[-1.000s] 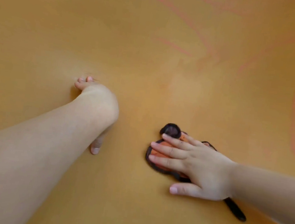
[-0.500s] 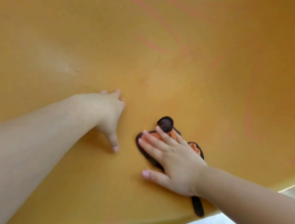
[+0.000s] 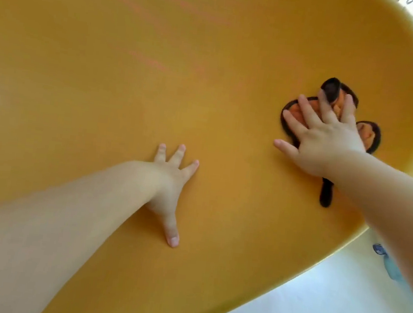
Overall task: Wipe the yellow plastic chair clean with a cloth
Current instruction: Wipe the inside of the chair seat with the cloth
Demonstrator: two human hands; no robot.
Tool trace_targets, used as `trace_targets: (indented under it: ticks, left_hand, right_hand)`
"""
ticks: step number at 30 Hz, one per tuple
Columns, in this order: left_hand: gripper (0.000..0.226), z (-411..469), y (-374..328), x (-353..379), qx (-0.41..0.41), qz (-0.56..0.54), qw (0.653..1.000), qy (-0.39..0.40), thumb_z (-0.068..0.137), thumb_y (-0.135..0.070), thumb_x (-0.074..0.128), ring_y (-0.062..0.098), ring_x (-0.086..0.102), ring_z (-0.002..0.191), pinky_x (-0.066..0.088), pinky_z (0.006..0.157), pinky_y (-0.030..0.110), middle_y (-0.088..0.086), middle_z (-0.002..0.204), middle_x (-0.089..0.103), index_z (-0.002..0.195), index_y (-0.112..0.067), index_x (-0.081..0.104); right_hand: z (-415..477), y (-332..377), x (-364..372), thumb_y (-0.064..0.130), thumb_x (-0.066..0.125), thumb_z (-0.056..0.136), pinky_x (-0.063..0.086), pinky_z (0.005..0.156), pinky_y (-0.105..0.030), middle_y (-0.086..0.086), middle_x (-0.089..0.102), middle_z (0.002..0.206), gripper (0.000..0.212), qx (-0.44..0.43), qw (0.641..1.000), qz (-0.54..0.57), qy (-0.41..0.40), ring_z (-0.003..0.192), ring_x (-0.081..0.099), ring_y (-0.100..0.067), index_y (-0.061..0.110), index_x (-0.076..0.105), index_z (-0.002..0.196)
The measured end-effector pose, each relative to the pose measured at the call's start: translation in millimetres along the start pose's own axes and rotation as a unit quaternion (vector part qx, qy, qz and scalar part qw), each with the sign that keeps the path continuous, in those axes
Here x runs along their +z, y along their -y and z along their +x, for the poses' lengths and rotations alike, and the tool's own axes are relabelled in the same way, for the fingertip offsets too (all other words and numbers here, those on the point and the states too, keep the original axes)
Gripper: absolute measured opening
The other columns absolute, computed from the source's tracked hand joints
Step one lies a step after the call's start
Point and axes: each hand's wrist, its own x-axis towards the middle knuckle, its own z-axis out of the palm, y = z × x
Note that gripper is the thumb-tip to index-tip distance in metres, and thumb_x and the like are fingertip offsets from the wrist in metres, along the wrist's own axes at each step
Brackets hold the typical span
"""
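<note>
Yellow plastic chair [image 3: 106, 80] mid-wipe — cloth [image 3: 367, 134] now near its right rim.
Right hand [image 3: 325, 141] lies flat, fingers spread, pressing the orange cloth, which has swept outward from beside the left hand [image 3: 172, 178] — splayed open, bracing. Pink streaks [image 3: 144, 59] farther up likely remain unwiped.
</note>
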Motion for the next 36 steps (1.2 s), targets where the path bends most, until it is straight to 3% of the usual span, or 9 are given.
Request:
trace_targets:
  ticks: [3,9,13,18,23,27,30,33,36]
  left_hand:
    - [0.171,3,2,3,-0.001,-0.005,1.000,0.006,0.031,-0.072,0.089,0.036,-0.037,0.143,0.018,0.111,0.074,-0.006,0.147,-0.053,0.143,-0.040,-0.037]
    - [0.168,0,-4,1,0.000,0.010,1.000,0.014,0.038,-0.071,0.088,0.039,-0.036,0.143,0.022,0.108,0.077,-0.002,0.146,-0.054,0.143,-0.037,-0.039]
    - [0.166,-6,-3,-1,0.008,0.000,1.000,0.009,0.041,-0.068,0.090,0.037,-0.034,0.144,0.023,0.105,0.079,-0.003,0.149,-0.051,0.145,-0.037,-0.036]
    - [0.164,-8,-3,-1,0.013,-0.003,1.000,0.006,0.044,-0.067,0.090,0.037,-0.034,0.144,0.025,0.106,0.077,-0.002,0.150,-0.050,0.146,-0.036,-0.035]
    - [0.168,-2,0,0,0.008,0.004,1.000,0.009,0.039,-0.069,0.090,0.039,-0.034,0.144,0.023,0.109,0.075,-0.001,0.150,-0.050,0.145,-0.036,-0.037]
    - [0.177,10,-3,-2,0.003,0.033,0.999,0.005,0.027,-0.076,0.087,0.048,-0.030,0.143,0.021,0.115,0.067,0.006,0.151,-0.048,0.144,-0.032,-0.038]
    - [0.176,9,-7,-4,-0.002,0.053,0.999,-0.003,0.029,-0.077,0.085,0.052,-0.024,0.144,0.019,0.118,0.062,0.010,0.154,-0.042,0.146,-0.029,-0.036]
    - [0.175,6,-8,-5,-0.003,0.058,0.998,-0.016,0.029,-0.077,0.085,0.053,-0.020,0.145,0.019,0.119,0.061,0.012,0.158,-0.037,0.149,-0.027,-0.032]
    - [0.174,4,-9,-4,-0.003,0.044,0.999,-0.016,0.031,-0.075,0.087,0.051,-0.021,0.145,0.018,0.119,0.062,0.010,0.158,-0.035,0.150,-0.028,-0.030]
  right_hand:
    - [-20,71,9,0.088,-0.006,0.081,-0.008,0.120,-0.065,-0.002,-0.011,0.170,0.099,-0.043,0.995,0.087,0.015,0.156,-0.015,-0.034,0.031,-0.005,0.162]
    - [-120,115,2,0.085,0.006,0.089,-0.016,0.123,-0.050,0.014,-0.025,0.166,0.082,-0.333,0.923,0.175,0.081,0.151,-0.030,-0.019,0.045,-0.020,0.156]
    - [-58,17,4,0.082,-0.005,0.090,-0.006,0.124,-0.054,0.014,-0.011,0.169,0.069,-0.195,0.981,0.013,0.006,0.156,-0.013,-0.018,0.055,-0.016,0.152]
    - [10,-17,-14,0.082,-0.020,0.081,-0.010,0.121,-0.062,0.001,-0.007,0.171,0.093,0.073,0.996,-0.042,-0.035,0.157,-0.010,-0.030,0.039,-0.002,0.161]
    - [-74,95,8,0.090,-0.001,0.081,-0.010,0.123,-0.055,0.005,-0.016,0.169,0.096,-0.141,0.981,0.119,0.062,0.156,-0.018,-0.027,0.036,-0.014,0.160]
    - [-141,96,1,0.088,0.005,0.086,-0.013,0.124,-0.049,0.017,-0.017,0.167,0.084,-0.286,0.936,0.166,0.118,0.154,-0.023,-0.017,0.047,-0.013,0.157]
    - [-106,34,6,0.088,0.001,0.085,-0.008,0.125,-0.052,0.017,-0.010,0.169,0.081,-0.220,0.969,0.079,0.073,0.156,-0.015,-0.016,0.052,-0.007,0.157]
    - [-57,-39,-4,0.083,-0.012,0.083,-0.010,0.124,-0.055,0.010,-0.004,0.171,0.085,-0.038,0.999,-0.030,0.010,0.157,-0.011,-0.023,0.048,0.004,0.159]
    - [-55,-29,-2,0.084,-0.014,0.082,-0.013,0.122,-0.058,0.005,-0.001,0.171,0.091,0.038,0.999,-0.028,0.018,0.157,-0.008,-0.028,0.041,0.006,0.161]
